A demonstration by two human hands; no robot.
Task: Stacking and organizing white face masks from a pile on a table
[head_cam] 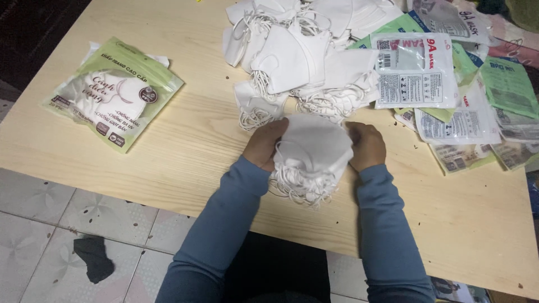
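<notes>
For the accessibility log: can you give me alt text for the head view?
Two hands in blue sleeves, the left hand and right hand, grip a stack of white face masks over a pale wooden table. A loose mask pile lies behind, empty pouches to the right, and a filled green pouch to the left.

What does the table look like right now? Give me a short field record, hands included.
left hand: grips left side of a stack of white masks
right hand: grips the stack's right side
ear loops: hang below the stack
loose mask pile: behind the hands
filled green pouch: far left
empty pouches: right
surface: pale wooden table
</notes>
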